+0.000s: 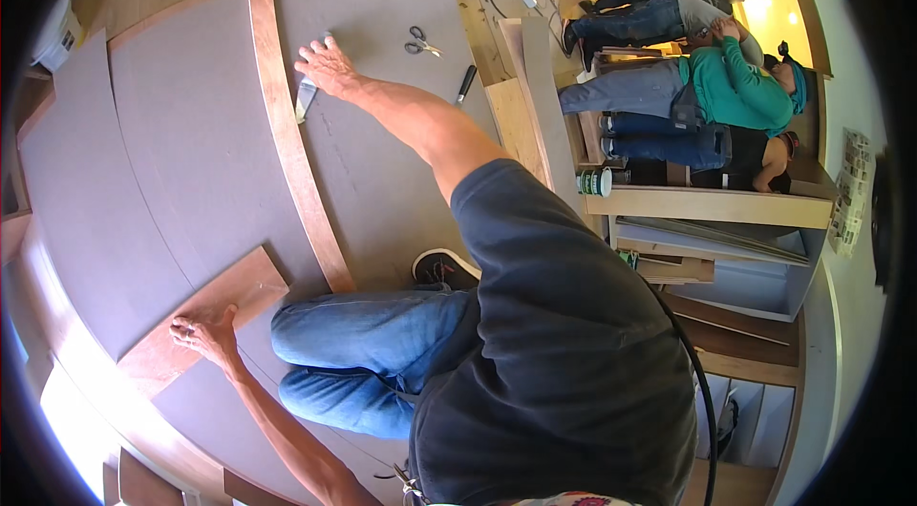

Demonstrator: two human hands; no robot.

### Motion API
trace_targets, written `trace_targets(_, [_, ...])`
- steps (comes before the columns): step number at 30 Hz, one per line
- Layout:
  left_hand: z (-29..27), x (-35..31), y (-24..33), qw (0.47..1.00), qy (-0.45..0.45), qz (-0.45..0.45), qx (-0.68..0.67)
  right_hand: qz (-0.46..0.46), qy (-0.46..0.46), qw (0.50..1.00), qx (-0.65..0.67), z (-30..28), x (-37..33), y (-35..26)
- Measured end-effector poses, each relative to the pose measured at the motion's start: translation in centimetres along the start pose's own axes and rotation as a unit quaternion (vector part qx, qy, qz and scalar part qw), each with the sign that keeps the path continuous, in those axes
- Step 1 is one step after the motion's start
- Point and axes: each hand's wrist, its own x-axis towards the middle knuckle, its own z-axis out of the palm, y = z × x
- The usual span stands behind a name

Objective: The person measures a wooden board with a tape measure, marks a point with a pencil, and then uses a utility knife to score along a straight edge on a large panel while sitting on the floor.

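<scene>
My left hand [205, 334] lies across a short reddish-brown wooden board [250, 284] on the large grey panel [191, 153], its fingers apart on the board's face. Further up, my right hand [330, 69] is over a putty knife. The metal blade of the putty knife [306, 98] shows beside the palm; most of its handle is hidden under the hand, whose fingers are spread. Between the two hands a long narrow wooden strip [291, 138] runs along the panel. To the right of my right hand lie black-handled scissors [417, 41] and a black-handled tool [466, 85].
My bent legs in jeans [368, 329] and one dark shoe [441, 267] are on the panel. A white bucket [59, 33] stands at upper left. Several people are at upper right, past a pale upright board [540, 91]. A green-and-white can [594, 182] sits by the wooden shelving [707, 205].
</scene>
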Motion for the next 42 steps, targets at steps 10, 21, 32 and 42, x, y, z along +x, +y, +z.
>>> trace_targets(10, [1.1, 0.0, 0.3, 0.999, -0.038, -0.03, 0.01, 0.061, -0.066, 0.988, 0.127, 3.0, -18.2, 5.2])
trace_targets(21, [1.4, 0.3, -0.7, 0.995, -0.058, -0.076, -0.004, 0.008, -0.098, 0.915, 0.391, -5.0, -35.7, -11.3])
trace_targets(32, [0.7, 0.1, -1.8, 0.997, 0.042, -0.066, 0.002, 0.014, -0.098, 0.926, 0.364, -9.9, -31.5, -9.8])
trace_targets(42, [-2.5, -0.6, 0.8, 0.989, -0.018, -0.142, 0.043, -0.04, -0.096, 0.877, 0.469, -15.2, -19.6, -20.8])
